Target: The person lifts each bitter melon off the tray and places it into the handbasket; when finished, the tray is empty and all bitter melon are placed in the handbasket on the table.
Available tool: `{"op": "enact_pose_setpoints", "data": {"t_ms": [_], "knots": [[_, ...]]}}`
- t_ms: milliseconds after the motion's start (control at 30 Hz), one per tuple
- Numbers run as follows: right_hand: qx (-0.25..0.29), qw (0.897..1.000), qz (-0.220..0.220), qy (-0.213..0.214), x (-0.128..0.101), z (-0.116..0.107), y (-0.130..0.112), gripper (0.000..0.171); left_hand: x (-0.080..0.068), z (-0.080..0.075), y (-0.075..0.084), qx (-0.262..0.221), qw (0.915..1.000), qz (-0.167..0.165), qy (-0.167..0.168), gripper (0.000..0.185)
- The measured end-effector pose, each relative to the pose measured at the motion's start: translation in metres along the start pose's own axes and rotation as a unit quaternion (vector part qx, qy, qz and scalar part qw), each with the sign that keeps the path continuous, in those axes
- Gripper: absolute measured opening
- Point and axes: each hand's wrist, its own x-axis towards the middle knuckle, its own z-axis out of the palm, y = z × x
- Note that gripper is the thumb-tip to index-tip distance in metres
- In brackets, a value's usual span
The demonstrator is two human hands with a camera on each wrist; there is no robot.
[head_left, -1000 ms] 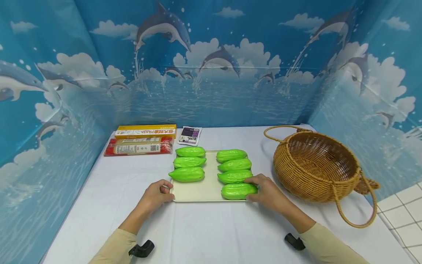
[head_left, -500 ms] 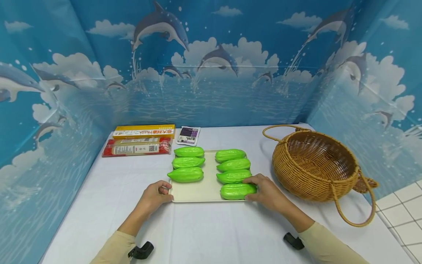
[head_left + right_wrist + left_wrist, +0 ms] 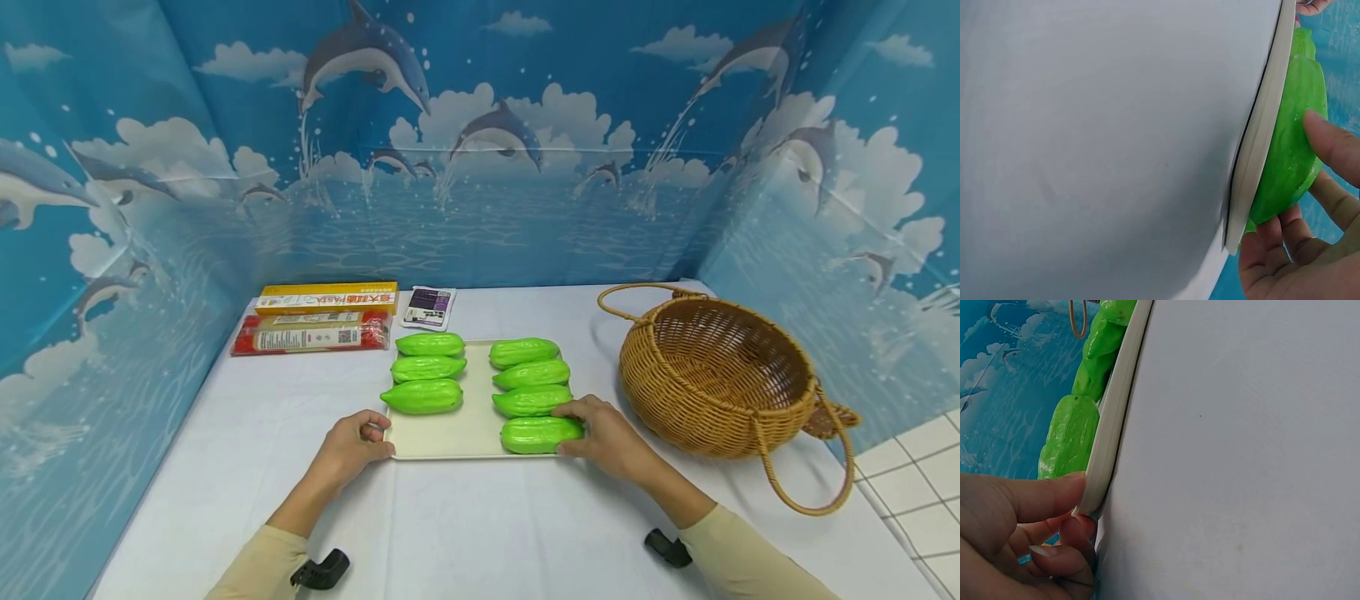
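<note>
on the white tablecloth (image 3: 465, 533), a shallow, rectangular, cream-coloured tray (image 3: 461, 433) lies in front of the person, bearing 7 glossy, bright green, ridged, elongated vegetables: a left column of 3 (image 3: 428, 368) and a right column of 4, the nearest green vegetable (image 3: 536, 435) being close to the tray's near right corner.

the left hand (image 3: 352, 446) pinches the tray's near left corner, thumb on the rim and the other fingers curled in beside it. the right hand (image 3: 603, 437) holds the outer end of the nearest green vegetable, its thumb on the near side and its index finger across on the far side; the remaining fingertips bend in beside the tray's corner.

to the right of the tray stands a round, brown wicker basket (image 3: 667, 400) with looped handles. at the back left lie a long yellow-and-white pasta box (image 3: 326, 298), red-ended clear packets (image 3: 311, 333) and a small purple-and-white sachet (image 3: 428, 308).
</note>
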Motion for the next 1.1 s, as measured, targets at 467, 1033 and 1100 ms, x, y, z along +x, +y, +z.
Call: {"op": "enact_pose_setpoints", "data": {"t_ms": [467,1033,1100], "knots": [[0.002,0.999,-0.023,0.025,-0.013,-0.040,-0.037,0.041,0.000,-0.003,0.001,-0.001,0.9999,0.010,0.001,0.030],[0.013,1.000,-0.002,0.017,-0.021,-0.134,-0.051,0.057,-0.003,-0.001,0.001,0.010,0.9998,0.016,-0.001,0.029],[0.008,1.000,0.006,0.015,-0.020,-0.142,-0.048,0.060,-0.003,0.000,0.000,0.012,0.9998,0.015,0.000,0.030]]}}
